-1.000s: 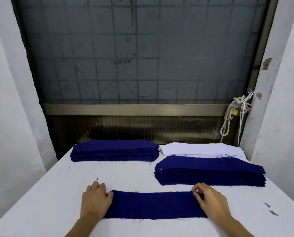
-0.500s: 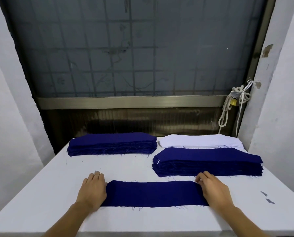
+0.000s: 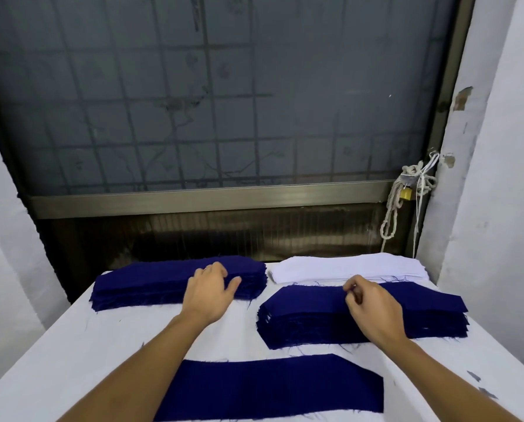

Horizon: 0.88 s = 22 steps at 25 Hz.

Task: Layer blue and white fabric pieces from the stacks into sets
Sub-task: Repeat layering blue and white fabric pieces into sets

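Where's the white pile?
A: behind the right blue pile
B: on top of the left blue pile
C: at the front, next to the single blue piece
A: the white pile lies at the back, just behind the right blue pile. It is not on the other blue pile and not at the front.

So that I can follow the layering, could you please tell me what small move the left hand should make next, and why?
Probably pinch and peel off the top piece: the left hand lies open on the far left blue stack, holding nothing, and the single blue piece near the table edge has nothing layered on it yet.
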Tool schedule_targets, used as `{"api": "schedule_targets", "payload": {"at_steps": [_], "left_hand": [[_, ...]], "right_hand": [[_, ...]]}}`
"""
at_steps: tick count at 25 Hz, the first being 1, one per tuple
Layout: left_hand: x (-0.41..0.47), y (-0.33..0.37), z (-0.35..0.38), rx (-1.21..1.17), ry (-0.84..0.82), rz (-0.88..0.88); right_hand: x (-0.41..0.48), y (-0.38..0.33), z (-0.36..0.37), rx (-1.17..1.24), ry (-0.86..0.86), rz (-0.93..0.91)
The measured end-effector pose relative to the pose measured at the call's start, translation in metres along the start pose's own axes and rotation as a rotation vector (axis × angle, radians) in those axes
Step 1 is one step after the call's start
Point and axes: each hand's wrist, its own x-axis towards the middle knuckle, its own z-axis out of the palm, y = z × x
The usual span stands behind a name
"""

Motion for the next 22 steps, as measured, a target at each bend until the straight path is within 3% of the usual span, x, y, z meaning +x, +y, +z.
{"api": "schedule_targets", "payload": {"at_steps": [11, 22], "left_hand": [[0.089, 0.098, 0.094, -0.071, -0.234, 0.007], [0.143, 0.119, 0.159, 0.010, -0.317, -0.154]], "right_hand": [[0.122, 0.016, 0.050, -0.056, -0.237, 0.101], [0.156, 0.040, 0.092, -0.155, -0.250, -0.008]]}}
